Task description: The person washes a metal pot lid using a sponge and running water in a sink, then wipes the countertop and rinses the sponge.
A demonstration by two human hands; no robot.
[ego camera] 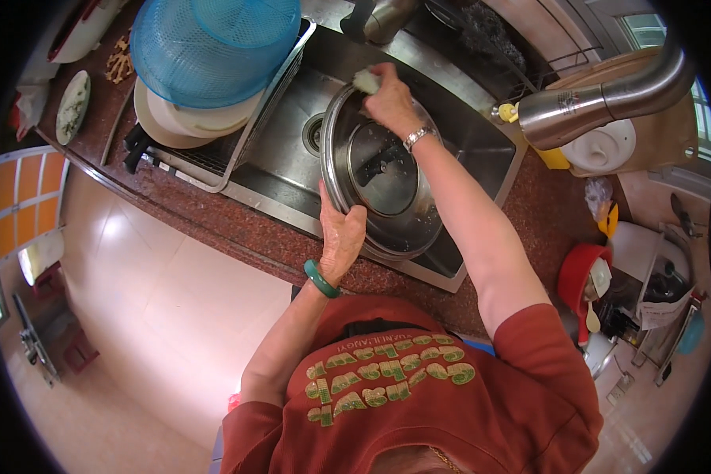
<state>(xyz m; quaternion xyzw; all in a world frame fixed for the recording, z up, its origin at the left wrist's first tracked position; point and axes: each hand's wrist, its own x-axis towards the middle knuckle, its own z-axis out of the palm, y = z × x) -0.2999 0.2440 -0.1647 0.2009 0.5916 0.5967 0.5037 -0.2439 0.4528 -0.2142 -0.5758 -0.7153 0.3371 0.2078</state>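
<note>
A large round lid [385, 231], steel with a glass centre, stands tilted in the stainless steel sink [278, 154]. A small screw shows at its middle, and wet drops and flecks of suds dot its surface. My left hand [342, 231] grips the lid's near left rim, thumb toward the inner face. Pinched in my right hand [391, 101] is a pale scrubbing pad [366, 81], pressed at the lid's far rim. The sink drain [314, 134] shows left of the lid.
Left of the sink, a wire dish rack [237, 160] bears a blue plastic colander [207, 59] over pale bowls. An oval dish [73, 106] lies on the red stone counter [260, 237]. A thick steel pipe [592, 109] juts in from the right, above a red pot [580, 275].
</note>
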